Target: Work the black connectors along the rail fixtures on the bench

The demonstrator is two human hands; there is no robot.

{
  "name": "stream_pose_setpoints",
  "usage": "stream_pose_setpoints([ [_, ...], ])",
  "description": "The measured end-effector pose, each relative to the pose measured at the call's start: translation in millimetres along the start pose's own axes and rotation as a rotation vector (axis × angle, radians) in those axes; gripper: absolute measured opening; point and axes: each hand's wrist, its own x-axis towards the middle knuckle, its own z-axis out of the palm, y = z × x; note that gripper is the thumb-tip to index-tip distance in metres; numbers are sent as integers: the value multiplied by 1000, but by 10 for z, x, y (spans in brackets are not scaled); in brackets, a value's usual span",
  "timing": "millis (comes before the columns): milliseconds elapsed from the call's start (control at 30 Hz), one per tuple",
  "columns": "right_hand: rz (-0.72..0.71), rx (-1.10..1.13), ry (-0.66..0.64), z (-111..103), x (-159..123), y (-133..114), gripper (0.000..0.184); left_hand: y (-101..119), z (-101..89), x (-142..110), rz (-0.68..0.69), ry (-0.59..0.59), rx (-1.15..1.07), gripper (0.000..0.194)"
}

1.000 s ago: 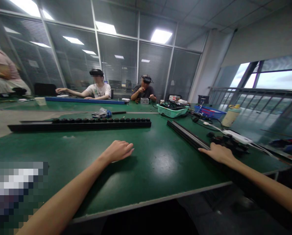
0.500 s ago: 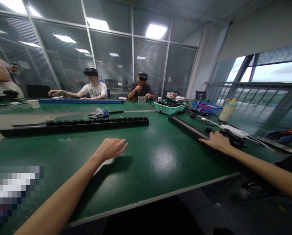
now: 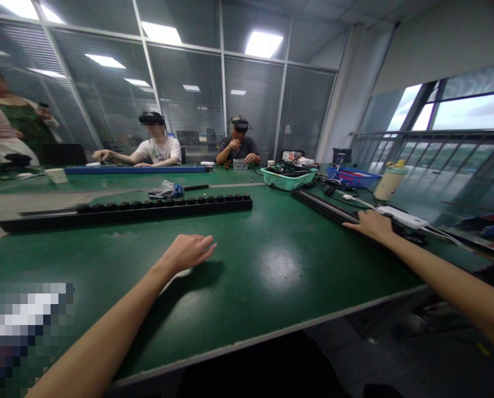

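Your left hand (image 3: 187, 254) lies palm-down and open on the green workbench (image 3: 272, 315), holding nothing. Your right hand (image 3: 371, 225) rests flat and open, fingertips on the near end of a long black metal extrusion rail (image 3: 325, 207), just left of a white power adapter (image 3: 402, 217).

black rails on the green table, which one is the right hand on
The plain black rail at the right, running under the right hand. The other rail lies crosswise farther off, topped with black knobs, no hand near it.
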Motion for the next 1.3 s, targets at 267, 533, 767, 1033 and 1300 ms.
stream_pose_setpoints([
  [267,-17,-29,25,33,122,45,69,-19,7,3,7,-10,9,41],
  [533,-60,-94,43,131,218,134,63,-20,26,1,-2,-28,23,41],
  [767,-36,-109,191,157,283,-65,67,-6,20,6,16,-70,36,40],
  [1033,-618,438,212,100,437,-1491,62,42,62,16,35,-133,9,38],
  [1300,-575,928,-79,27,807,-3053,100,-124,33,-63,-78,-202,67,43],
])
